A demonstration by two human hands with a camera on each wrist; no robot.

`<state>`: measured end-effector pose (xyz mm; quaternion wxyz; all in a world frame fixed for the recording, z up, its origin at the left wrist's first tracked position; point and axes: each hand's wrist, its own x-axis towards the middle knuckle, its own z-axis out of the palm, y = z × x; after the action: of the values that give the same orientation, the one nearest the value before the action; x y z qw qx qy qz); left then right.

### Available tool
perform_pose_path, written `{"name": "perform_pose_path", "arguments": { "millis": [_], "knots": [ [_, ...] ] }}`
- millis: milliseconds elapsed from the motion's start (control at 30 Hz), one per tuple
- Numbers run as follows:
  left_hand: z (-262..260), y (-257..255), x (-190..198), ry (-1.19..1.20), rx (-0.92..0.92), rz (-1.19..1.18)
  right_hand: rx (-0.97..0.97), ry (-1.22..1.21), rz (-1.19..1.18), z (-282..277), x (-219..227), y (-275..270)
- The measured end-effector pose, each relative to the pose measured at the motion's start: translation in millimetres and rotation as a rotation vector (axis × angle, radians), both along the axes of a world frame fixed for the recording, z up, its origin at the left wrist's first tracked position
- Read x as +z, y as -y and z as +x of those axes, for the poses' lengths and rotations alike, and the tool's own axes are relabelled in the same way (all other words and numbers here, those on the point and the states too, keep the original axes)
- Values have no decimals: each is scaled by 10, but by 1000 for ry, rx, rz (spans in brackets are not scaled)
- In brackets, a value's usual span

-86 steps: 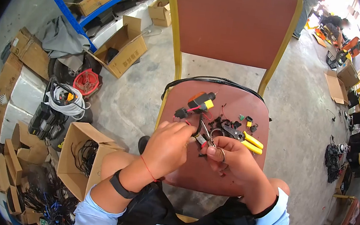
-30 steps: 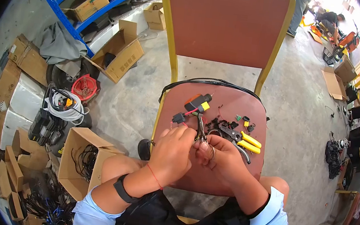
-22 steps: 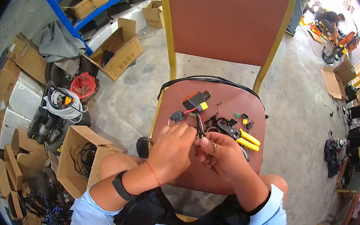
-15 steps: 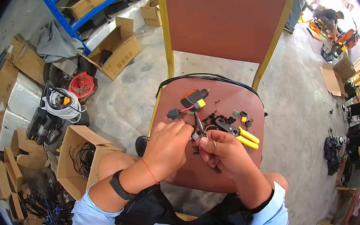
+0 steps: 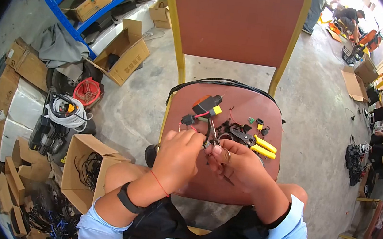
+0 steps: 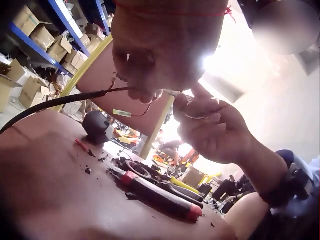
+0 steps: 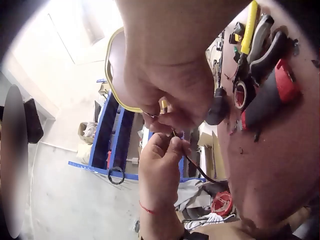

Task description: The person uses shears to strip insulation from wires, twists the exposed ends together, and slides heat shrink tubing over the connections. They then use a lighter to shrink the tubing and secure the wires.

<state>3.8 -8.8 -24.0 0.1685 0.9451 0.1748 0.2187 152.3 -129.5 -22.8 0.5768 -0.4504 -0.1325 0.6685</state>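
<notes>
Pinching a small connector (image 5: 208, 145) between both hands above the chair seat (image 5: 244, 111), my left hand (image 5: 179, 153) steadies its wire while my right hand (image 5: 236, 161) works needle-nose pliers (image 5: 213, 132), keeping spare parts and yellow-handled strippers (image 5: 257, 146) near.

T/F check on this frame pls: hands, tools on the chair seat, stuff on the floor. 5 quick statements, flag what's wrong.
1. Both hands meet over the chair seat, left hand and right hand pinching a small wired part between them. True.
2. The yellow-handled pliers are in the right hand. False: they lie on the seat.
3. A black cable runs along the seat's back edge. True.
4. The left wrist is bare. False: it wears a black band.
5. An open cardboard box stands on the floor, left of the person's knee. True.
</notes>
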Motion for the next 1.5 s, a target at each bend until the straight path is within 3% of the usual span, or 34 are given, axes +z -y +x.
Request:
{"name": "perform_pose_path", "arguments": {
  "millis": [567,1067,1267,1500],
  "knots": [
    [25,160,1,-40,-27,60,31,-22,46,64,5,44],
    [-58,-130,60,-8,-2,166,72,20,25,196,107,160],
    [-13,-40,23,4,-39,101,-9,28,-40,66,98,75],
    [0,87,62,-23,-34,88,-42,-63,88,-30,-72,71]
  ]
}}
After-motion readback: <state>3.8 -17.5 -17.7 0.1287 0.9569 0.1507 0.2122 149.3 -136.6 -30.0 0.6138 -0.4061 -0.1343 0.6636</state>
